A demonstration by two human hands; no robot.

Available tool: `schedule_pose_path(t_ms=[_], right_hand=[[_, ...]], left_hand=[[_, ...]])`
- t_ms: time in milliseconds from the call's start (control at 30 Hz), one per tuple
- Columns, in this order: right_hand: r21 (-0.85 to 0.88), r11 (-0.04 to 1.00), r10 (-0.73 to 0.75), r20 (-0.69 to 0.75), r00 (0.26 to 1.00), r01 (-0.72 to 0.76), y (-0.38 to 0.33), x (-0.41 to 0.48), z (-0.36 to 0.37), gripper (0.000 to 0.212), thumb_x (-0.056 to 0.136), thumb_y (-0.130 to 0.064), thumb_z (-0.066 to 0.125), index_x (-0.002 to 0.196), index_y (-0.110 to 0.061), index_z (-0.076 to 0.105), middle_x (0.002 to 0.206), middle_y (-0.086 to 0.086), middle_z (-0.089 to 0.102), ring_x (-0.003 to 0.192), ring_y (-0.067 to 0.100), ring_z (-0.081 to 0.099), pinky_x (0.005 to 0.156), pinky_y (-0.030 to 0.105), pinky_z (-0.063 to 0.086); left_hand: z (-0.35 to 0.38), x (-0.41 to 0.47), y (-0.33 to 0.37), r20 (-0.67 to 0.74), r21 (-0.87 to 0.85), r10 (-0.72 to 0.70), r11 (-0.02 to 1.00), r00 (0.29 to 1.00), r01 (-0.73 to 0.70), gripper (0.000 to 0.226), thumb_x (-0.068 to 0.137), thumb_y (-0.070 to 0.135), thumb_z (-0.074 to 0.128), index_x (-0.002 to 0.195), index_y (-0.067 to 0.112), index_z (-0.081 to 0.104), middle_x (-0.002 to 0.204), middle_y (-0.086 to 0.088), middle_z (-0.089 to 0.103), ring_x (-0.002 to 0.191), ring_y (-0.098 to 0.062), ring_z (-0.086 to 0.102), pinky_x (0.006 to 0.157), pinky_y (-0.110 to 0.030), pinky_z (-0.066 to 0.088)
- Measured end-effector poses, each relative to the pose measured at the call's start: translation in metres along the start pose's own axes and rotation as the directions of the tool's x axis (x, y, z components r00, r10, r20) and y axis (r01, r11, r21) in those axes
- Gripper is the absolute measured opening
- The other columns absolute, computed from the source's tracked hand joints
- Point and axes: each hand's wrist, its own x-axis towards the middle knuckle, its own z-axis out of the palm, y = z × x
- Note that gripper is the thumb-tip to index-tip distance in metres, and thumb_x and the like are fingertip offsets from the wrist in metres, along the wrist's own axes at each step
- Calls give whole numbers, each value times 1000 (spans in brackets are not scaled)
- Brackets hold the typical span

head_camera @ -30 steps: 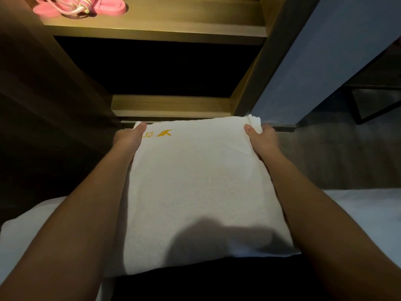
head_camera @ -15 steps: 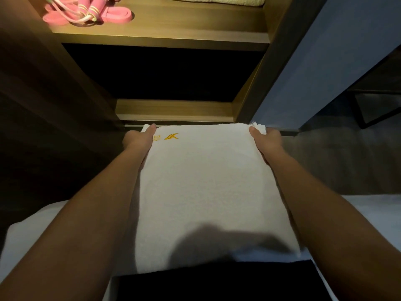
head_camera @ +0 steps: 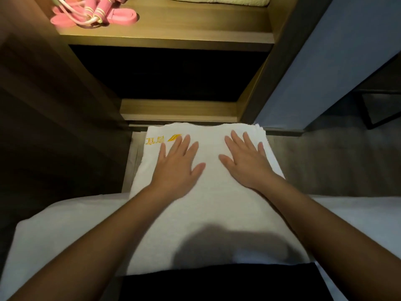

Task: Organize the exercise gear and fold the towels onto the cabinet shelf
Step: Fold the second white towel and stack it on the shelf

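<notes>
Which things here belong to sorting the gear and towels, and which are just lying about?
Job: white towel, pressed by left hand and right hand; pink jump rope; pink band; pale green towel; cabinet shelf.
Lying about: white bedding; grey floor.

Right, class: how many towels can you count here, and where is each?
2. A white towel lies before the cabinet, under the left hand and right hand. A pale folded towel sits on the upper shelf, cut by the frame's top; others may be hidden.
</notes>
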Motion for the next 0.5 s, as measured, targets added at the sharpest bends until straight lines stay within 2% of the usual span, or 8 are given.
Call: schedule_pose_path(t_ms=[133, 233, 400, 500], right_hand=[[94, 990, 97, 82, 992, -105, 14, -4, -2, 68, 94, -68, 11, 155, -39, -1, 164, -9, -12, 151, 23, -12, 118, 55, -3], [202, 960, 167, 143, 976, -194, 22, -7, -3, 67, 96, -65, 12, 154, -37, -7, 164, -6, -15, 150, 24, -13, 120, 57, 4], [393, 871, 244, 175, 954, -295, 33, -19, 1, 69, 99, -59, 18, 155, -29, -8, 164, -3, -14, 151, 26, -1, 119, 48, 11], [387, 854, 296, 188, 936, -348, 34, -31, 1, 68, 100, -58, 16, 155, -27, -8, 165, 0, -9, 151, 27, 2, 120, 49, 11]], left_hand=[[3, -4, -15, 27, -26, -91, 995, 995, 92, 63, 98, 60, 26, 155, 36, 14, 165, 6, -3, 151, -18, -9, 120, -51, -2], [4, -8, -23, 43, -56, -161, 985, 986, 163, 66, 96, 65, 23, 155, 38, 9, 165, 6, -8, 151, -20, -10, 119, -51, -1], [6, -22, -41, 117, -239, -335, 904, 935, 354, 69, 95, 68, 23, 154, 39, 4, 165, 6, -7, 151, -21, -5, 118, -52, 11], [4, -32, -45, 177, -335, -382, 843, 907, 420, 70, 96, 66, 24, 155, 35, 2, 164, 7, -6, 151, -26, 5, 115, -53, 19]])
